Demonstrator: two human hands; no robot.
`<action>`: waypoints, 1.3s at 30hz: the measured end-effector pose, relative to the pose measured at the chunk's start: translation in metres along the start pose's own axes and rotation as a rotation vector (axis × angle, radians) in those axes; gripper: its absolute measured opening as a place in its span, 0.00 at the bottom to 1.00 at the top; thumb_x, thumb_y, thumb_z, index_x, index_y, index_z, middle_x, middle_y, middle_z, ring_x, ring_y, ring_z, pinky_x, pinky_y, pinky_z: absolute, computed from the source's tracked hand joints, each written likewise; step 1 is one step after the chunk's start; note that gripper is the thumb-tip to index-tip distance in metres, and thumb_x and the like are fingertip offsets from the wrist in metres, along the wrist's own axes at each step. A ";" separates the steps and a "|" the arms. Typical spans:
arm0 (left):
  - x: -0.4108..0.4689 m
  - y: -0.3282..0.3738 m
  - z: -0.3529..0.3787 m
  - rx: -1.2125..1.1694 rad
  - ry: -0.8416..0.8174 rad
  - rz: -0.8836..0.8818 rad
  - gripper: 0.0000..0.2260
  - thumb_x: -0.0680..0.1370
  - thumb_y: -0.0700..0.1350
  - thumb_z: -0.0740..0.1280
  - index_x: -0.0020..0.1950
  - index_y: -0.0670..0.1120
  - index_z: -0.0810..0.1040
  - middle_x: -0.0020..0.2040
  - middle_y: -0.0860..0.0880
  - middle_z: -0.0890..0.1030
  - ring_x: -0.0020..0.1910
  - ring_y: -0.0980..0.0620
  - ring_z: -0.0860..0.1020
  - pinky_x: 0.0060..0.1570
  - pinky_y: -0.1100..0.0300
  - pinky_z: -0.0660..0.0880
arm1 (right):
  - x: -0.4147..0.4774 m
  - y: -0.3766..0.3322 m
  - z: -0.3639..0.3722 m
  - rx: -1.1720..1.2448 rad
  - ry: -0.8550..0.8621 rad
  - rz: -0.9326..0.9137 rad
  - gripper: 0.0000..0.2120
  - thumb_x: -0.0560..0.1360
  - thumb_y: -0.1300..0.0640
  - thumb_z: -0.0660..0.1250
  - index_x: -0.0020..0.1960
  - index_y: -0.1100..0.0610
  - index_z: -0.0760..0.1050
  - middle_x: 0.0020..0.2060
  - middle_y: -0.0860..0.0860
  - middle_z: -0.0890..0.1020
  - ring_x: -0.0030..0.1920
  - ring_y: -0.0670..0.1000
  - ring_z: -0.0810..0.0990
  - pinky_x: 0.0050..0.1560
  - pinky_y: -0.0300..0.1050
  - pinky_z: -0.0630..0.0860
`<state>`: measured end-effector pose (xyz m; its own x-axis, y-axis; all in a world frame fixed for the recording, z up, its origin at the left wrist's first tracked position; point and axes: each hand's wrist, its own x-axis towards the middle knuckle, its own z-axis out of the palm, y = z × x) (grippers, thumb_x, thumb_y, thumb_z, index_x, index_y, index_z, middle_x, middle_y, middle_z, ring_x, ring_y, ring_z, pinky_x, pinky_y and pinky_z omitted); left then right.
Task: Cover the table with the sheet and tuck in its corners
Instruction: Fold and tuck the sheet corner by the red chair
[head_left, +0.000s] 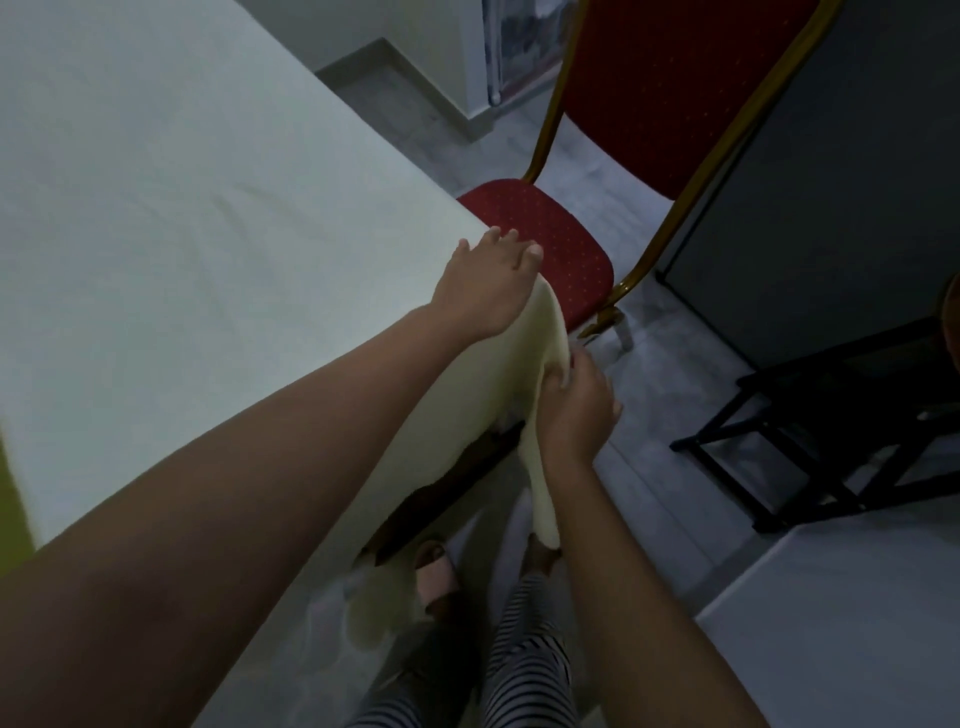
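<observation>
Pinning the pale sheet at the near right corner of the table, my left hand lies palm-down, its fingers straight and slightly apart over the corner's edge; the flat press appears meant to stop the cloth on top from sliding while the slack below is worked. My right hand, lower and just beside the corner, has its fingers curled around the hanging fold of the sheet, gathering it into a narrow vertical pleat that trails down toward my feet. The sheet is spread across the whole visible tabletop, with only light creases near the corner. Along the near side it hangs unevenly: a dark strip of the wooden table edge shows beneath the lifted hem, and a loose lobe of cloth droops farther left. I judge the covering step essentially done and this corner's tuck in progress, the pleat not yet folded under. A red upholstered chair with a gold frame stands just beyond the corner, close enough that the hanging cloth could brush its seat. Gathering the fold tightly should let it turn under the edge cleanly.
</observation>
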<state>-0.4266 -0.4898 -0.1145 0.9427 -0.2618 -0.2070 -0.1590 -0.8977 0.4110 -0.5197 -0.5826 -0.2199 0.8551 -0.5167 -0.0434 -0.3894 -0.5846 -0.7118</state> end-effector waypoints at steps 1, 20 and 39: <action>-0.001 -0.003 0.001 0.013 0.012 0.016 0.21 0.84 0.49 0.45 0.74 0.45 0.64 0.77 0.44 0.60 0.77 0.47 0.53 0.74 0.46 0.48 | 0.010 -0.006 0.002 -0.002 0.007 0.005 0.08 0.76 0.58 0.61 0.50 0.55 0.78 0.46 0.50 0.82 0.50 0.52 0.77 0.54 0.52 0.68; -0.004 -0.013 0.017 -0.025 0.055 0.061 0.22 0.84 0.51 0.44 0.77 0.46 0.58 0.79 0.47 0.54 0.78 0.51 0.48 0.75 0.50 0.41 | -0.027 0.006 0.005 -0.137 0.170 -0.099 0.09 0.73 0.56 0.67 0.35 0.55 0.78 0.31 0.50 0.78 0.38 0.52 0.75 0.44 0.44 0.56; -0.006 -0.015 0.017 0.019 0.057 0.092 0.22 0.84 0.50 0.44 0.77 0.45 0.57 0.78 0.45 0.55 0.78 0.49 0.49 0.76 0.47 0.44 | -0.027 0.007 0.000 -0.217 0.209 -0.137 0.13 0.75 0.52 0.65 0.34 0.55 0.78 0.32 0.51 0.80 0.41 0.53 0.75 0.44 0.46 0.56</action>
<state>-0.4348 -0.4809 -0.1347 0.9389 -0.3234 -0.1176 -0.2510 -0.8774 0.4089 -0.5456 -0.5732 -0.2237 0.8248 -0.5277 0.2031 -0.3584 -0.7656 -0.5342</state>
